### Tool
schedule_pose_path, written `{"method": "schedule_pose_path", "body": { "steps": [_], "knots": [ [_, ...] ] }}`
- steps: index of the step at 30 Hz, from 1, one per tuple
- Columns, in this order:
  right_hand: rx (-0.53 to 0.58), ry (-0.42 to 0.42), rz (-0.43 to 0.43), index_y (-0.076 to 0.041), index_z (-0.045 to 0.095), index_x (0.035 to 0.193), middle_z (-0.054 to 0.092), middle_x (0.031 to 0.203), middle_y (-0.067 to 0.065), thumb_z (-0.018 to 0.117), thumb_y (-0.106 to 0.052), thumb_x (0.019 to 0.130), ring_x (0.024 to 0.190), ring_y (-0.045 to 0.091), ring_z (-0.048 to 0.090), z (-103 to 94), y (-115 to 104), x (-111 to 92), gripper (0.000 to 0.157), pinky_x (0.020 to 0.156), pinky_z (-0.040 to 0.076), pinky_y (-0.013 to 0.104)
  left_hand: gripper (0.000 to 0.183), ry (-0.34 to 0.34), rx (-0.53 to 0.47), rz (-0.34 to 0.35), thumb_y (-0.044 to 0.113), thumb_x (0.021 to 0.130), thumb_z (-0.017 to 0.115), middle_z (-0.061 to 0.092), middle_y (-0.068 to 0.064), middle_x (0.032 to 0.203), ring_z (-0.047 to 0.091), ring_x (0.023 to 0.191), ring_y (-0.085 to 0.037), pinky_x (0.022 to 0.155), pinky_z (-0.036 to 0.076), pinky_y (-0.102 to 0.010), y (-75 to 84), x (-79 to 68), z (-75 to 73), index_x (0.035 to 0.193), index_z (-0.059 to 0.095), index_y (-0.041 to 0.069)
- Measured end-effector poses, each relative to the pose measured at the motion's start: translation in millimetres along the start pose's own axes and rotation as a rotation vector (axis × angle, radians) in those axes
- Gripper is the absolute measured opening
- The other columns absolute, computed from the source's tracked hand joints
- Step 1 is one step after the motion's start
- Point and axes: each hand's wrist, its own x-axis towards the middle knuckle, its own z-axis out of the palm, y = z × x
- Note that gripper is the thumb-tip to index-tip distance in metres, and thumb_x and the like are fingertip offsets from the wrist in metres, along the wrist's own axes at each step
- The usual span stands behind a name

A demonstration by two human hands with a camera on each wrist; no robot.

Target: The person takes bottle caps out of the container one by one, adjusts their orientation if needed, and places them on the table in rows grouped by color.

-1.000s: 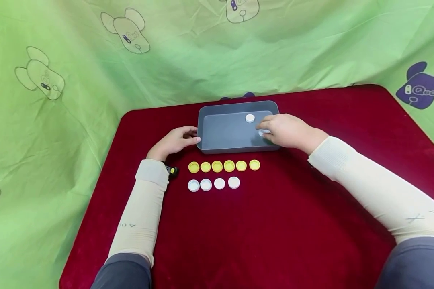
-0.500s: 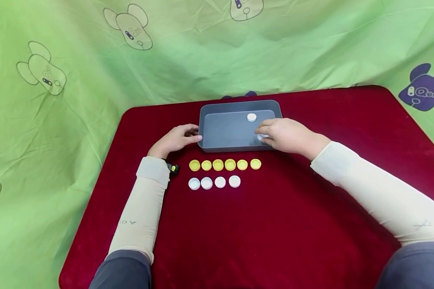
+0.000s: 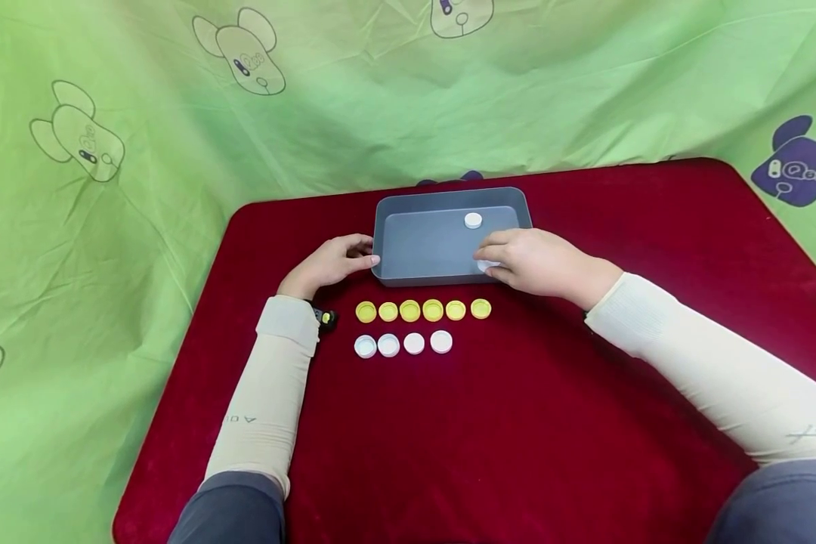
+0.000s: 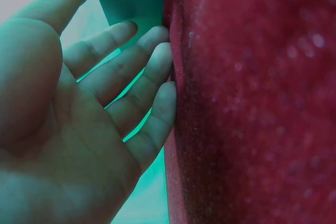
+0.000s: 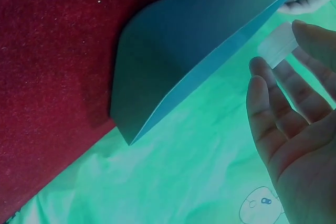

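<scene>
My right hand [image 3: 540, 261] pinches a white bottle cap [image 5: 278, 44] between thumb and fingers, over the front right part of the grey tray [image 3: 415, 245]. In the right wrist view the cap shows above the tray's rim. A second white cap [image 3: 473, 220] lies inside the tray towards the back right. My left hand [image 3: 333, 264] rests at the tray's left end, thumb tip by the rim. In the left wrist view its fingers [image 4: 121, 72] are spread and nearly straight, fingertips down by the red cloth next to the tray wall.
In front of the tray lies a row of several yellow caps [image 3: 410, 310]. Nearer to me is a shorter row of several white caps [image 3: 388, 345]. Red cloth [image 3: 517, 438] covers the table, and a green printed curtain [image 3: 353, 98] hangs behind and at the sides.
My right hand has shifted slightly left and towards me, carrying the white cap from the tray's right side towards its front wall. My left hand stays at the tray's left end.
</scene>
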Motion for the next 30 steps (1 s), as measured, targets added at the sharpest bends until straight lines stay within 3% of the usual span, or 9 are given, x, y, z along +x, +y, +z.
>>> {"method": "schedule_pose_path", "body": {
  "steps": [30],
  "knots": [
    [0.052, 0.023, -0.119, -0.003, 0.071, 0.108, 0.065, 0.104, 0.007, 0.073, -0.011, 0.086, 0.096, 0.023, 0.062, 16.1, -21.2, -1.9, 0.023, 0.085, 0.051, 0.04, 0.055, -0.015, 0.004, -0.014, 0.043, 0.092, 0.065, 0.059, -0.003, 0.123, 0.053, 0.112, -0.019, 0.098, 0.041, -0.037, 0.2, 1.4, -2.1, 0.137, 0.053, 0.013]
  ]
}}
